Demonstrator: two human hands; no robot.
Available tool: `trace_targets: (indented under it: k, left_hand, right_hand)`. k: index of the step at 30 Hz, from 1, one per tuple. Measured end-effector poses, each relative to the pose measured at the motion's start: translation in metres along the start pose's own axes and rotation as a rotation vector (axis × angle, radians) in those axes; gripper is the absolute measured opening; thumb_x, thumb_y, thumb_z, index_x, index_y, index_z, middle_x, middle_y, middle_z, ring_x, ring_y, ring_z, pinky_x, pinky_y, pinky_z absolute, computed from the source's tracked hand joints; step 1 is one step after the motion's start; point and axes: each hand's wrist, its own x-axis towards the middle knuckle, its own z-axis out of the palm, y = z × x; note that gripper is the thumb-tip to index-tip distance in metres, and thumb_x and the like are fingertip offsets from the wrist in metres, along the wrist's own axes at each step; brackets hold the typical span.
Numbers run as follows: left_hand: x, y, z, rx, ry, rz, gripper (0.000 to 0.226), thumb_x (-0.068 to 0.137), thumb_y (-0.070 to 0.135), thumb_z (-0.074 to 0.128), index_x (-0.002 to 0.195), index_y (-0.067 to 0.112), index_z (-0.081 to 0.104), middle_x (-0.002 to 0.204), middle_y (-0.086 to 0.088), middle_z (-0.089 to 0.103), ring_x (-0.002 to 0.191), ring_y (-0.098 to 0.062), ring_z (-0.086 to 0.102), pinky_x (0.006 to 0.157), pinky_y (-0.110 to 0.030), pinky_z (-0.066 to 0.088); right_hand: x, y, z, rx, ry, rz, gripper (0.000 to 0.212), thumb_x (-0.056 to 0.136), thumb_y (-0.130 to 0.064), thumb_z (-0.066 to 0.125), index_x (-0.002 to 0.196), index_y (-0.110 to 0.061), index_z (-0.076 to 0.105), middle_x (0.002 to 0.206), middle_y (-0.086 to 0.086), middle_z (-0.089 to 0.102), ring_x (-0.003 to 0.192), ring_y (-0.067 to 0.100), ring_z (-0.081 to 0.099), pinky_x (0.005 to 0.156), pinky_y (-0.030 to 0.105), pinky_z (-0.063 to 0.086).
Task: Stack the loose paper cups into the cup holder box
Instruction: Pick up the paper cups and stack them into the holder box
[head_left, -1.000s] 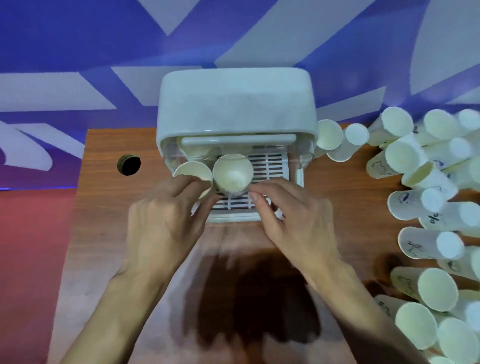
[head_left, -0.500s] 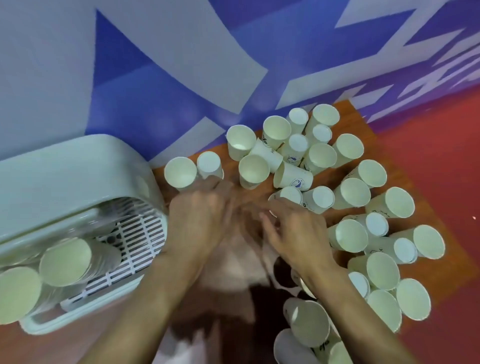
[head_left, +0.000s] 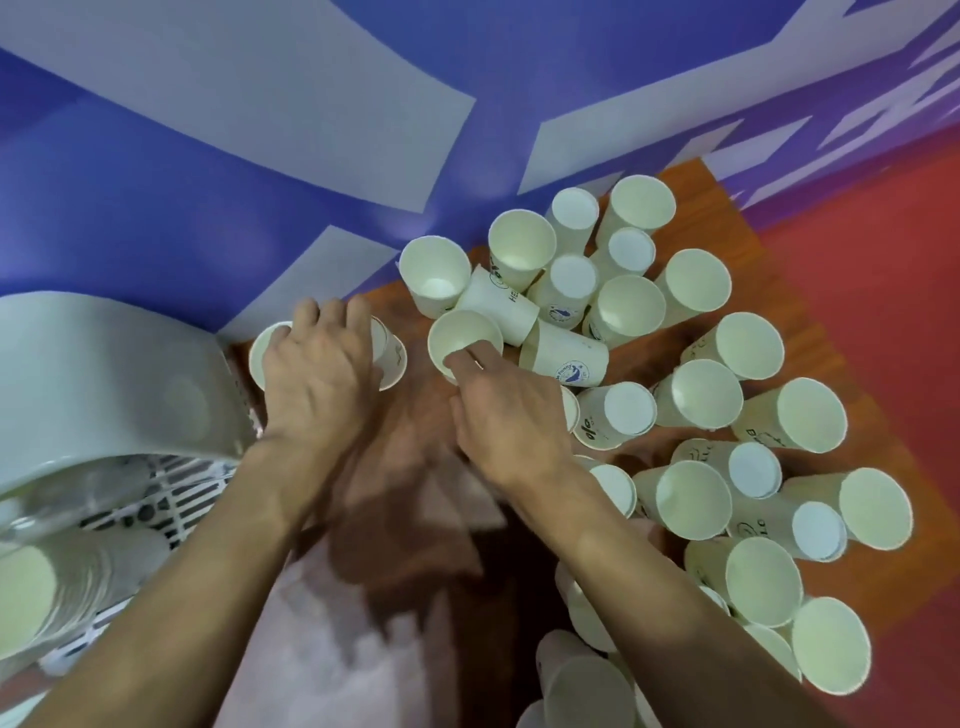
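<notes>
1. Overhead, a wooden table (head_left: 415, 410) is shown from a head-worn camera. It is backed by a blue and white wall (head_left: 260, 156), and a red floor (head_left: 883, 312) is seen at the right.
2. A white cup holder box (head_left: 104, 374) is seen at the left edge. Nested cups (head_left: 26, 597) lie stacked inside it at lower left.
3. Loose paper cups (head_left: 696, 395) are crowded over the right half of the table. Some stand upright and some lie on their sides, and many are touching.
4. The left hand (head_left: 319, 384) is laid over a pair of cups (head_left: 392, 358) just beside the box. Its fingers are curled over their far sides, so both seem to be gripped at once. The palm side is hidden.
5. The near rim of an upright cup (head_left: 462, 335) is pinched by the right hand (head_left: 511, 415). One fingertip is hooked inside the mouth, and the remaining fingers are folded under, out of sight.
6. The cups are judged to be very light, thin-walled and easily crushed. The rolled rim is likely the stiffest part, so a gentle hold there or low round the wall is advised. A squeeze at mid-wall would probably dent the paper.
7. Because so little weight is involved, neighbouring cups could easily be toppled when one is lifted out.
</notes>
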Motion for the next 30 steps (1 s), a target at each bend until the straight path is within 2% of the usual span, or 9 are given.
trace_targets:
  k: [4,7,11,13,18,22,24,28,30]
  left_hand:
    - [-0.015,0.002,-0.002,-0.058,0.087,0.028,0.041,0.075,0.02,0.081,0.106,0.009,0.058,0.102,-0.015,0.056,0.092,-0.037,0.056,0.06,-0.037,0.032]
    - [-0.049,0.011,-0.002,-0.072,0.08,0.0,0.046,0.068,0.014,0.083,0.105,0.013,0.055,0.099,-0.011,0.051,0.081,-0.03,0.059,0.05,-0.032,0.03]
    - [-0.101,0.029,0.01,-0.166,-0.099,-0.035,0.078,0.06,0.067,0.082,0.108,0.017,0.048,0.108,-0.001,0.047,0.086,-0.021,0.064,0.05,-0.033,0.049]
    - [-0.112,0.03,0.006,-0.261,-0.096,-0.081,0.076,0.065,0.072,0.073,0.107,0.014,0.049,0.109,-0.001,0.05,0.081,-0.023,0.066,0.049,-0.034,0.048]
    - [-0.09,0.01,0.007,-0.231,-0.135,-0.099,0.068,0.094,0.046,0.062,0.146,0.017,0.03,0.153,-0.002,0.034,0.101,-0.028,0.068,0.069,-0.038,0.053]
    - [-0.087,0.004,-0.004,-0.259,-0.203,0.0,0.033,0.098,0.037,0.059,0.126,0.019,0.055,0.119,-0.006,0.066,0.101,-0.034,0.068,0.07,-0.036,0.044]
    - [-0.105,0.0,-0.012,-0.304,-0.155,0.019,0.023,0.097,0.029,0.06,0.118,0.02,0.061,0.111,-0.006,0.069,0.095,-0.033,0.07,0.066,-0.035,0.043]
    - [-0.162,-0.025,-0.032,-0.403,0.079,-0.002,0.022,0.071,0.032,0.086,0.077,0.023,0.067,0.069,0.004,0.065,0.057,-0.02,0.065,0.044,-0.025,0.039]
    - [-0.197,-0.043,-0.038,-0.479,0.173,-0.018,0.018,0.075,0.032,0.083,0.076,0.025,0.066,0.07,0.006,0.062,0.059,-0.02,0.063,0.044,-0.027,0.042]
  right_hand:
    - [0.005,-0.003,-0.001,-0.042,-0.055,-0.008,0.023,0.089,-0.014,0.061,0.109,-0.024,0.062,0.097,-0.001,0.063,0.086,0.029,0.068,0.047,0.03,0.009]
    - [-0.003,-0.009,-0.005,-0.025,-0.072,-0.009,0.019,0.092,-0.019,0.056,0.109,-0.025,0.063,0.099,0.0,0.063,0.089,0.031,0.067,0.049,0.032,0.014]
    - [-0.03,-0.018,-0.01,0.002,-0.167,-0.042,0.025,0.093,-0.035,0.059,0.115,-0.025,0.06,0.107,-0.001,0.062,0.1,0.03,0.064,0.062,0.033,0.024]
    - [-0.039,-0.019,-0.007,-0.025,-0.191,-0.047,0.023,0.094,-0.034,0.057,0.115,-0.026,0.06,0.108,-0.001,0.062,0.101,0.028,0.064,0.062,0.034,0.024]
    - [-0.05,-0.02,0.004,-0.102,-0.105,-0.057,0.021,0.097,-0.034,0.048,0.107,-0.027,0.066,0.1,-0.002,0.067,0.09,0.028,0.068,0.051,0.032,0.019]
    - [-0.059,-0.026,0.003,-0.072,0.017,-0.078,0.011,0.086,-0.027,0.061,0.089,-0.023,0.072,0.082,-0.002,0.068,0.073,0.033,0.066,0.05,0.03,0.03]
    - [-0.07,-0.034,-0.005,-0.048,0.071,-0.082,0.007,0.084,-0.026,0.066,0.084,-0.023,0.071,0.076,0.0,0.067,0.067,0.034,0.065,0.048,0.031,0.039]
    - [-0.099,-0.06,-0.025,0.008,0.2,-0.115,0.002,0.085,-0.025,0.069,0.087,-0.024,0.071,0.079,-0.001,0.068,0.063,0.034,0.065,0.047,0.031,0.044]
    - [-0.112,-0.079,-0.034,0.052,0.271,-0.167,0.008,0.089,-0.025,0.064,0.089,-0.024,0.071,0.08,-0.001,0.068,0.063,0.033,0.064,0.049,0.031,0.043]
